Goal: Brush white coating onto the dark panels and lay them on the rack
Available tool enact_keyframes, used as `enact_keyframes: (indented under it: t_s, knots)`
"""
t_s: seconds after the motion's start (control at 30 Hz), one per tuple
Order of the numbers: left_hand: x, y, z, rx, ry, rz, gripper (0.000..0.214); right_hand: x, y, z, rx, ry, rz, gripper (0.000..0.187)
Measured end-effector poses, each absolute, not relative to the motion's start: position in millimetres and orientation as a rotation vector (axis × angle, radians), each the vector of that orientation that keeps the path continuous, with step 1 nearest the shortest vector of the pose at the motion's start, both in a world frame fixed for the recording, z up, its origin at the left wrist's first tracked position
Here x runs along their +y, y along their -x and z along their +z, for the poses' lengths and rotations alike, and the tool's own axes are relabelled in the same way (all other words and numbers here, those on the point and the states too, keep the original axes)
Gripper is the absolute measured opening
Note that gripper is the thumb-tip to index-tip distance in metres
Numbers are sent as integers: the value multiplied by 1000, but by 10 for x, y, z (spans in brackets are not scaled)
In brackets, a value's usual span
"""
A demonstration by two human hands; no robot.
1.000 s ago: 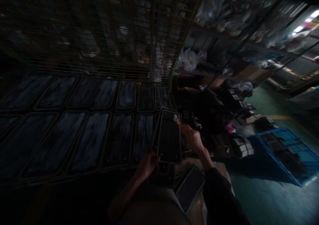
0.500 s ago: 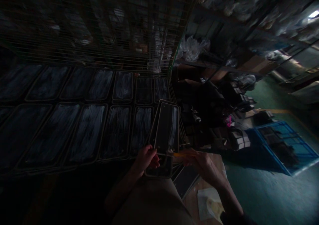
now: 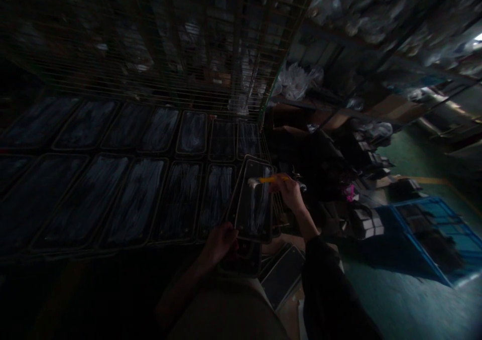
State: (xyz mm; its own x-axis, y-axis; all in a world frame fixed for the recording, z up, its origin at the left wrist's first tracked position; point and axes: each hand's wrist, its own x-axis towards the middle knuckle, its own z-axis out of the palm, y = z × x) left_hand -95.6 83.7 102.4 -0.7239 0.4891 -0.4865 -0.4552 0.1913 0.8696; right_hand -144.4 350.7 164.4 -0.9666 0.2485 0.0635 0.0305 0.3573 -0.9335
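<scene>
My right hand (image 3: 289, 192) is closed round the yellow handle of a brush (image 3: 266, 180). The pale bristles lie against the upper part of a dark rectangular panel (image 3: 245, 207) with rounded corners. Whitish streaks run down the right side of that panel. At its lower left corner, the fingers of my left hand (image 3: 221, 242) are closed on the edge; the fingertips are dim. Beneath sits another dark panel (image 3: 241, 265), turned slightly differently and partly covered.
Two rows of similar dark panels with whitish streaks (image 3: 131, 199) spread to the left. A wire mesh rack (image 3: 211, 74) rises behind. More panels (image 3: 284, 274) lie lower right on a brown surface. Stacked dark items and a blue-framed cart (image 3: 417, 204) stand to the right.
My right hand has carried the brush up from the panel's lower edge to its upper part. White streaks now cover more of the panel. My left hand stays at the lower left corner.
</scene>
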Motion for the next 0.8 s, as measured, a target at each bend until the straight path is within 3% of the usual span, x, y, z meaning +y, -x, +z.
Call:
enact_keyframes:
  t_s: [0.4,0.63,0.8]
  knots:
    - [838,931,942,1664,41,1663,40,3365,1586,1460,-2668,3,1201,31]
    - [842,965,1049,1609,83,1610,31,3110,624,1723,-2807,-121,1540,27]
    - [858,966,1075,1609,120,1578,25,3050,188,1802,-2722,70,1896,28]
